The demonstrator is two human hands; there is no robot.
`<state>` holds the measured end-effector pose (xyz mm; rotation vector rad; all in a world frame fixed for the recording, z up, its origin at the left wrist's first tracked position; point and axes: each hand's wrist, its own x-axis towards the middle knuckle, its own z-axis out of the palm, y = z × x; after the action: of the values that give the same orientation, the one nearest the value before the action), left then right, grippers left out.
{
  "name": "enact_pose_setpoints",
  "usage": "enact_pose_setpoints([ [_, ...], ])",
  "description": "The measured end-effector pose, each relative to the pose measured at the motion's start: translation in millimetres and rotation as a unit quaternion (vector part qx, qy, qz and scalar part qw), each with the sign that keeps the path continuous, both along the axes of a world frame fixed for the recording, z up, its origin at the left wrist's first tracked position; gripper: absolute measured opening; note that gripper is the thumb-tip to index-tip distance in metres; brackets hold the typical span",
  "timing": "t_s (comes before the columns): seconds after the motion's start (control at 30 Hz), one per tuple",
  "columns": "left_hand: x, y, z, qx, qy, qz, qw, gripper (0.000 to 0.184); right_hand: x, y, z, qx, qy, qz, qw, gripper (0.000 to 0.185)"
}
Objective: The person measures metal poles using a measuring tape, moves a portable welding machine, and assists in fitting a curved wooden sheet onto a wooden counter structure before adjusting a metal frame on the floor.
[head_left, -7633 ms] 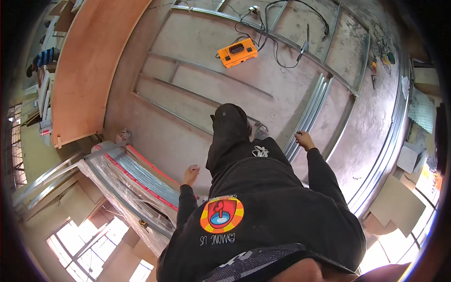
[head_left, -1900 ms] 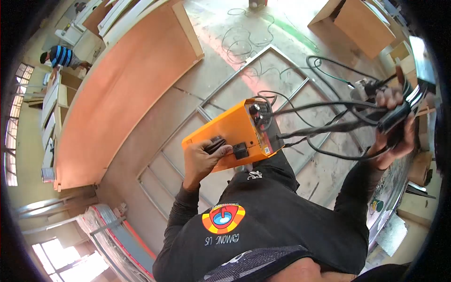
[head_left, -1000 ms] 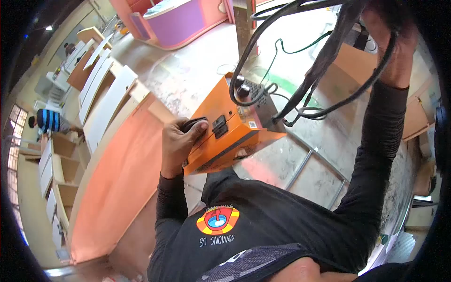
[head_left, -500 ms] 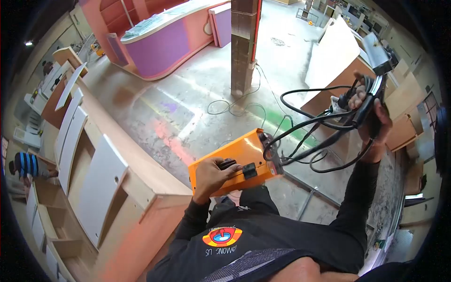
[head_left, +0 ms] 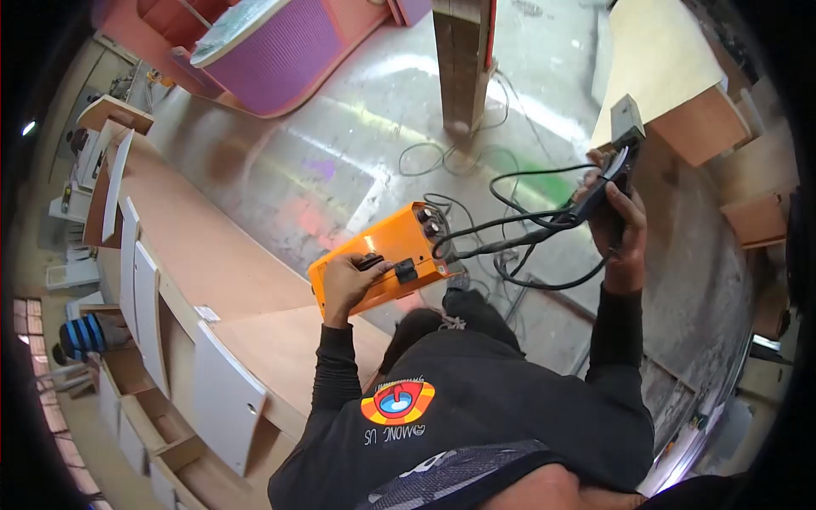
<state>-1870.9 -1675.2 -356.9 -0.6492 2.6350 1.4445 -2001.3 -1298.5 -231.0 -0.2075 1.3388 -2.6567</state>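
Left hand (head_left: 344, 282) grasps orange rectangular metal box (head_left: 391, 241), long axis slanting toward right hand (head_left: 628, 228), clenched on looping black cables (head_left: 510, 245).

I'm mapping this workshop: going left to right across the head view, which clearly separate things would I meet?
Striped shirt → white panel with a hole → orange box → right grip, holding black cables that trail back leftward.

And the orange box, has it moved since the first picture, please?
Yes, upward: the orange box rested on the floor then, and now it is in the left hand, raised above that floor.
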Motion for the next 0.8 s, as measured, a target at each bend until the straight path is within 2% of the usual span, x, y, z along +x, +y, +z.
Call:
enact_pose_setpoints([
  [0.1,-16,-20,-10,-0.007,-0.046,-0.014,0.999,0.032,-24,-23,-32,-0.016,-0.036,0.013,0.999,0.058],
  [0.17,-36,-40,-25,-0.007,-0.056,-0.018,0.998,0.026,-44,-46,-54,-0.030,-0.062,0.025,0.997,0.056],
  [0.3,-81,-82,-66,0.001,-0.095,-0.025,0.995,0.033,-97,-83,-102,-0.042,-0.132,0.025,0.990,0.052],
  [0.33,-101,-91,-65,0.002,-0.145,-0.029,0.989,0.034,-113,-97,-120,-0.046,-0.164,-0.010,0.985,0.037],
  [0.37,-118,-101,-75,0.000,-0.153,-0.040,0.987,0.034,-130,-105,-143,-0.049,-0.171,-0.021,0.984,0.037],
  [0.43,-145,-126,-107,0.009,-0.143,-0.095,0.985,0.034,-155,-118,-187,0.021,-0.228,-0.022,0.973,0.026],
  [0.47,-161,-137,-124,0.041,-0.185,-0.080,0.979,0.035,-168,-131,-202,0.032,-0.244,-0.055,0.968,0.016],
  [0.5,-184,-139,-119,-0.027,-0.195,-0.134,0.971,0.038,-177,-142,-221,0.029,-0.254,-0.073,0.964,0.016],
  [0.6,-206,-171,-191,-0.052,-0.194,-0.200,0.959,0.040,-193,-161,-301,0.133,-0.327,-0.173,0.920,0.020],
  [0.67,-235,-181,-222,-0.105,-0.171,-0.275,0.940,0.041,-199,-172,-351,0.167,-0.350,-0.198,0.900,0.022],
  [0.73,-270,-187,-249,-0.125,-0.203,-0.304,0.922,0.041,-206,-181,-389,0.235,-0.378,-0.219,0.868,0.024],
  [0.77,-286,-190,-263,-0.146,-0.228,-0.330,0.905,0.041,-206,-186,-411,0.232,-0.384,-0.227,0.864,0.024],
  [0.8,-298,-195,-284,-0.157,-0.206,-0.338,0.904,0.038,-203,-189,-445,0.250,-0.406,-0.238,0.846,0.025],
])
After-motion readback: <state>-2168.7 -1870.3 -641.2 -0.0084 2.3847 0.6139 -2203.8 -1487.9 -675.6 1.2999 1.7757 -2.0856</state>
